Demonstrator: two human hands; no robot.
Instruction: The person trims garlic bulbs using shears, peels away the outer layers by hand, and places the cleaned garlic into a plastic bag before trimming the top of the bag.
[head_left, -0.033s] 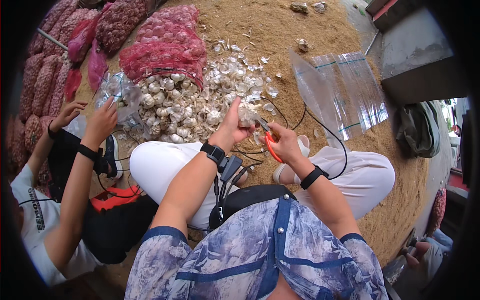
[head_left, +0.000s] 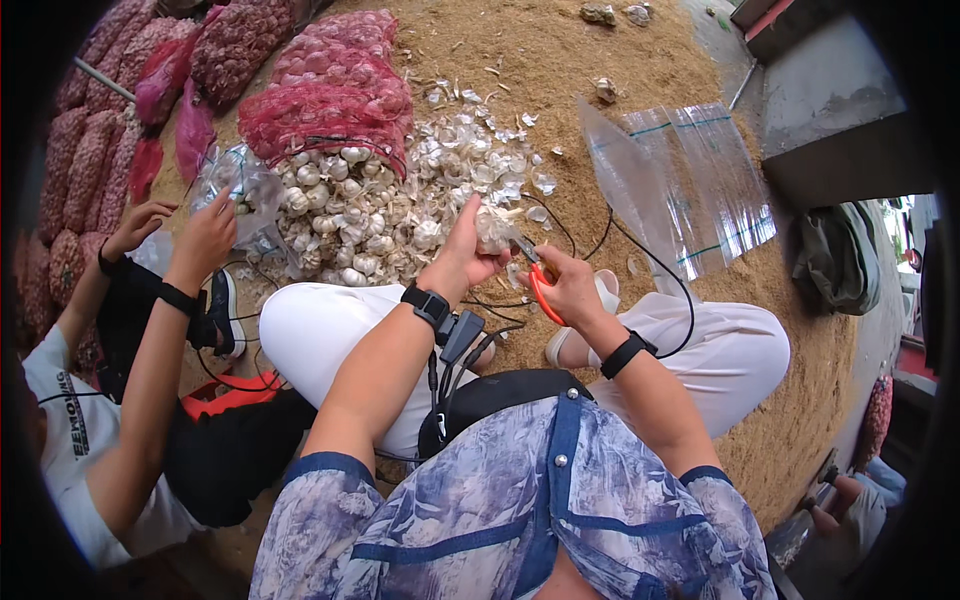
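My left hand [head_left: 463, 250] is closed round a pale garlic bulb [head_left: 493, 228], thumb raised along its side. Red-orange-handled scissors [head_left: 544, 296] are gripped in my right hand [head_left: 574, 288], their blades meeting the right side of the bulb. Whether the blades are parted is too small to tell. Just beyond my left hand lies a heap of white garlic bulbs [head_left: 340, 215], spilling from the mouth of a red mesh sack [head_left: 330, 85]. Loose papery garlic skins [head_left: 465, 145] are strewn to the right of the sack.
At my left a co-worker's hand [head_left: 208, 235] is by a clear plastic bag [head_left: 245, 185]. Full mesh sacks [head_left: 85, 165] are stacked far left. Clear plastic sheeting [head_left: 700, 180] lies on the husk-covered ground to the right. A black cable [head_left: 690, 305] loops past my right wrist.
My hands, the bulb and the scissors hold the same place. The co-worker's hand at the left has shifted slightly, and a person at the lower right has moved a little.
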